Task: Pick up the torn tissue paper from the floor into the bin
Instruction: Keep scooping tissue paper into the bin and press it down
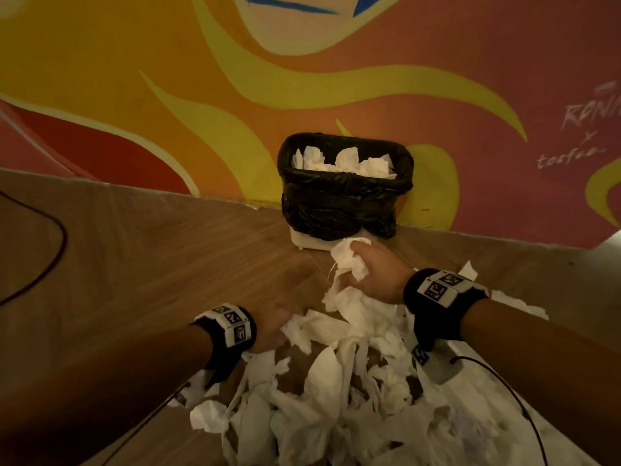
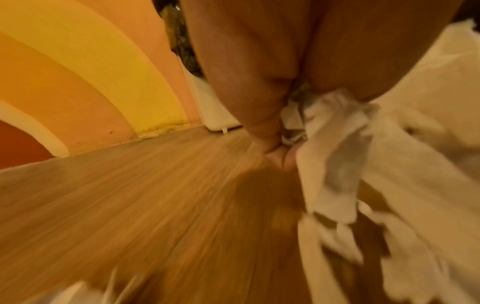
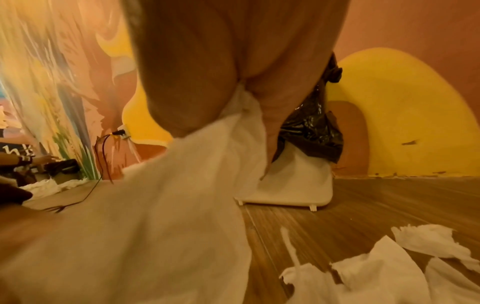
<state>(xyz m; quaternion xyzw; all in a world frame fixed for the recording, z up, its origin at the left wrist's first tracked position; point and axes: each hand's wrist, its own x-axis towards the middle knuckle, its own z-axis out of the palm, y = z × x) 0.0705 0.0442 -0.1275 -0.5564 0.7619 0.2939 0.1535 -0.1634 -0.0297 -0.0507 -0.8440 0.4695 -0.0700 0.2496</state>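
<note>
Head view: right hand [image 1: 373, 274] clutching tissue wad [image 1: 349, 264], just short of bin [image 1: 346, 196]. Left hand [image 1: 272, 326] pinching scrap [image 2: 335, 139] at pile [image 1: 336, 398] edge on floor [image 1: 151, 257]. Step: gathering. Next, likely: lift, carry over rim, release.

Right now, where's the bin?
In the head view the bin stands on the floor against the painted wall, just beyond the right hand, which grips a wad of tissue. It already holds some tissue.
</note>
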